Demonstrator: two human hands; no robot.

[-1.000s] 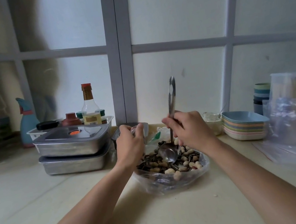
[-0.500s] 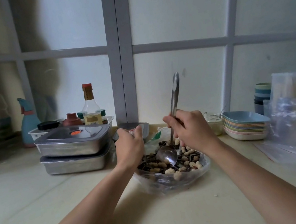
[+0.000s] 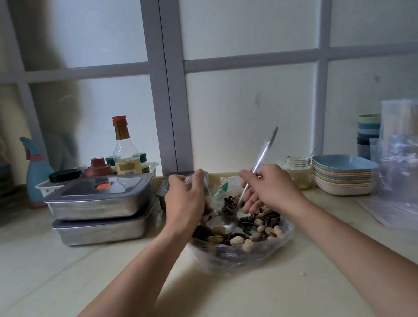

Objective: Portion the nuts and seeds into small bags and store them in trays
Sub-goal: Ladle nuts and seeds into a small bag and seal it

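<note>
Kitchen counter (image 3: 57, 278), seen from the head camera. A small clear bag (image 3: 208, 202) is gripped near its mouth by the curled fingers of the left hand (image 3: 185, 204) and is held over the left edge of the heap of nuts and seeds (image 3: 255, 230). Most of this bag is hidden behind the hand. A metal spoon (image 3: 262, 156) is pinched by its handle between thumb and forefinger of the right hand (image 3: 270, 189), with the remaining fingers loosely spread downward. Its bowl is lowered into the heap, just beside the small bag. The heap is contained in a large clear bag (image 3: 245, 258) opened out on the counter. Two lidded steel trays (image 3: 101, 211) are stacked at the left, apart from the hands. A sauce bottle (image 3: 124, 147) and a spray bottle (image 3: 36, 172) are seen behind them. A glass jar (image 3: 299, 171), stacked coloured plates (image 3: 342, 178), stacked cups (image 3: 367, 130) and loose plastic bags (image 3: 416, 161) are placed at the right.
</note>
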